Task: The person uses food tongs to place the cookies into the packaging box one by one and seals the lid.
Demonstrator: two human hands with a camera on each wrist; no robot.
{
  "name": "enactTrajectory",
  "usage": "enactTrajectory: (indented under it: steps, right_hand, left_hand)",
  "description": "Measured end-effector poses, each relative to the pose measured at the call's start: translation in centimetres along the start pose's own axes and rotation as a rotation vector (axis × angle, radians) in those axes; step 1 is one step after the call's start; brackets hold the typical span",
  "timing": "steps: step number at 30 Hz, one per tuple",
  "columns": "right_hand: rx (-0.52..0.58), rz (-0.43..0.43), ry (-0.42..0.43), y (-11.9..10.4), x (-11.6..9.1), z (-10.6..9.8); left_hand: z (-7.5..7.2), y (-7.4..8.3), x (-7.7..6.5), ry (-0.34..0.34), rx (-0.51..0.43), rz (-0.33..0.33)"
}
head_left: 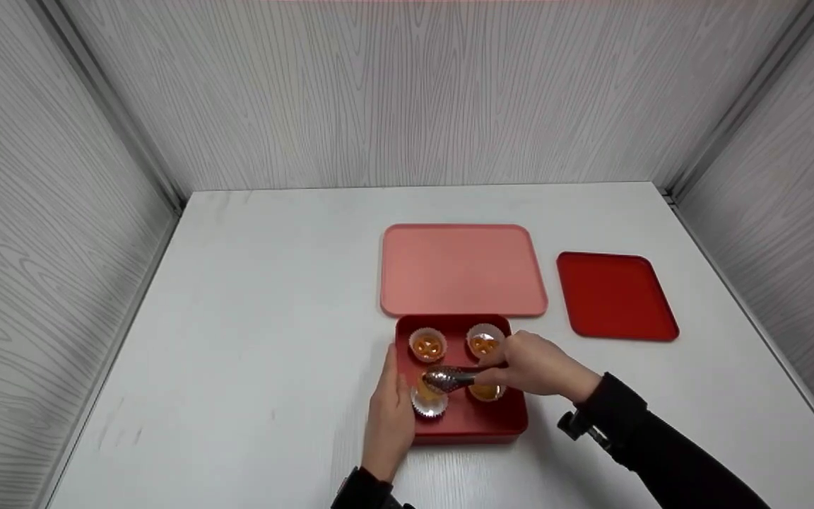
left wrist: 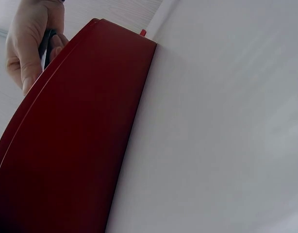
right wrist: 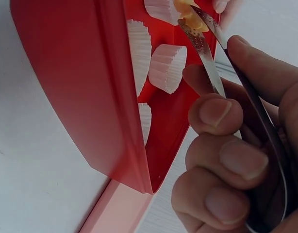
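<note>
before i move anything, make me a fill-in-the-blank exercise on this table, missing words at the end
1. The right hand holds metal tongs over an open ____ box.
2. That box contains ____ fluted cups.
3. In the head view, the flat red tray lies to the ____ of the pink tray.
4. In that view, the left hand is at the box's ____ side.

Missing words: red; four; right; left.

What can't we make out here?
Head: lower-right cup, partly behind the right hand.
Left wrist: inside of the red box, hidden by its wall.
Right wrist: yellow food at the tongs, partly cut off by the top edge; left hand, mostly cut off there too.
</note>
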State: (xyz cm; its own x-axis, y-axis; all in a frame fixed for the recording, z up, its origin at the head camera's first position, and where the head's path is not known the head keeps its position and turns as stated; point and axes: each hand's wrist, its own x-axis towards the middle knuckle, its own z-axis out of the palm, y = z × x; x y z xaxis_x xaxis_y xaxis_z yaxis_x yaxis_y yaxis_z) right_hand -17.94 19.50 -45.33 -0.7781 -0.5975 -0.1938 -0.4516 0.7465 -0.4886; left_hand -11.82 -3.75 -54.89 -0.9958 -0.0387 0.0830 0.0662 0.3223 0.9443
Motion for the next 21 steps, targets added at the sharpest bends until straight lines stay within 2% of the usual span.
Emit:
enactTrajectory:
  steps: [8,21]
  right_hand:
    - [-0.029,0.016,-0.013,-0.67,0.11,0.24]
    - [-0.049,-0.016,-0.017,-0.81,0.22,0.45]
  left_hand:
    - [-0.04,0.04,0.03,0.0,0.005,-0.003]
    - [-0.04,0.04,0.04,-0.001,-0.014,0.009]
